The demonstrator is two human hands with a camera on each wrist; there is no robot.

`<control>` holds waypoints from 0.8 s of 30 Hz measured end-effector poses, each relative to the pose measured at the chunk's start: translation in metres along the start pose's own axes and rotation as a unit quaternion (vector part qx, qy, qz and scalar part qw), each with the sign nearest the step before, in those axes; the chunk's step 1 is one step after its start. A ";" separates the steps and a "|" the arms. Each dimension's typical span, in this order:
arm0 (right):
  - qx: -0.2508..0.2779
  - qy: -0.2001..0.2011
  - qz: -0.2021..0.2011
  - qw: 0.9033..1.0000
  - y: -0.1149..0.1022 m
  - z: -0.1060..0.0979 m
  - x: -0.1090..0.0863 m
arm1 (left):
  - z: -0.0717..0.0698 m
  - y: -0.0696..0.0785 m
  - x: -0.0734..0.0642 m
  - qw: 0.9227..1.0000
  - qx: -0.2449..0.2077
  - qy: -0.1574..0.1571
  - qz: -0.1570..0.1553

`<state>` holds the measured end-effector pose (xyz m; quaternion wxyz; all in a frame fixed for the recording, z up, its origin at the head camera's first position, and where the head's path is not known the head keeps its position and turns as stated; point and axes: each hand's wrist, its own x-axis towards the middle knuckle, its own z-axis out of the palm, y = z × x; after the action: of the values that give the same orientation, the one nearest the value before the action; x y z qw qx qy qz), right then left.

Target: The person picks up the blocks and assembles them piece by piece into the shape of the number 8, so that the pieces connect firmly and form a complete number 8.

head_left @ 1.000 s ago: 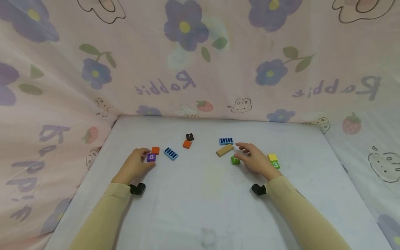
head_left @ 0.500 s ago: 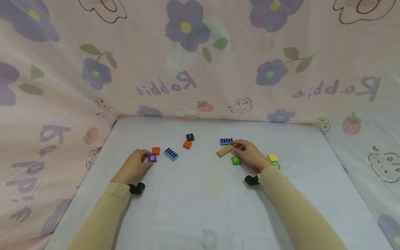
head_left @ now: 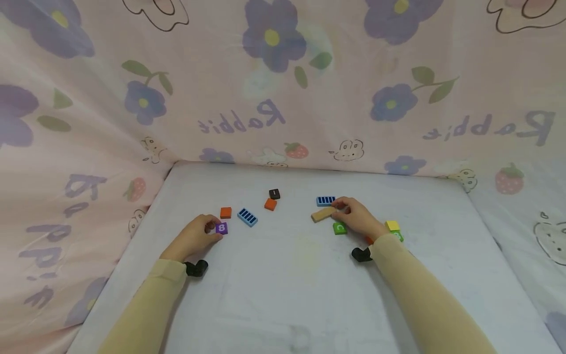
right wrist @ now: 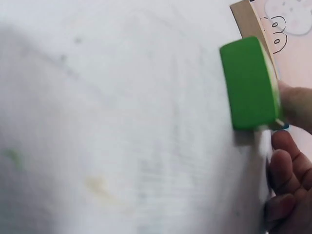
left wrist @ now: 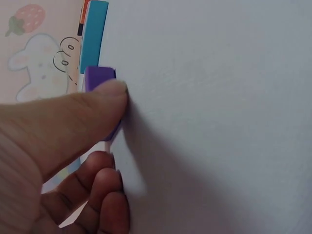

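Note:
In the head view my left hand (head_left: 191,238) pinches a purple number block (head_left: 222,228) marked 8 between thumb and fingers. The left wrist view has the thumb across that purple block (left wrist: 100,74). An orange block (head_left: 226,212) lies just behind it. My right hand (head_left: 359,219) holds the right end of a plain wooden block (head_left: 323,214) between thumb and index finger. A green block (head_left: 340,228) marked C or similar lies in front of the right fingers. In the right wrist view the green block (right wrist: 249,83) hides part of the thumb and wooden block.
Two blue striped blocks lie about, one (head_left: 247,217) near the left hand, one (head_left: 325,201) behind the wooden block. A dark block (head_left: 274,193) and orange block (head_left: 270,204) sit between the hands. A yellow block (head_left: 392,225) overlaps a green one (head_left: 398,236) beside the right wrist.
My right hand has moved left and back from beside the green block to the wooden block's end. My left hand has drawn the purple block slightly away from the orange one. The view has shifted.

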<state>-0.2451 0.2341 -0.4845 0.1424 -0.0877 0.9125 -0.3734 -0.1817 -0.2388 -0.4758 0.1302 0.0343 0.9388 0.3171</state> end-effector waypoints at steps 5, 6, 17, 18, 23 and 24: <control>-0.007 -0.010 -0.002 1.000 -0.002 -0.001 0.001 | 0.006 0.002 -0.002 1.000 -0.013 -0.017 0.018; -0.014 -0.012 -0.003 1.000 -0.003 -0.001 0.001 | 0.007 0.004 -0.002 0.999 -0.016 -0.020 0.023; -0.060 -0.012 -0.017 0.998 -0.005 -0.002 -0.002 | 0.018 0.041 -0.005 0.996 -0.019 -0.057 0.070; -0.064 -0.010 -0.019 0.998 -0.005 -0.002 -0.003 | 0.019 0.045 -0.004 0.995 -0.021 -0.057 0.075; -0.066 0.015 -0.027 0.997 -0.010 0.003 -0.008 | 0.027 0.065 -0.001 0.993 -0.031 -0.063 0.093; -0.066 0.020 -0.031 0.997 -0.012 0.005 -0.010 | 0.030 0.068 0.000 0.993 -0.030 -0.067 0.094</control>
<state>-0.2336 0.2247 -0.4772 0.1061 -0.1181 0.9347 -0.3181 -0.1750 -0.1667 -0.4578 0.1631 0.1396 0.9108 0.3527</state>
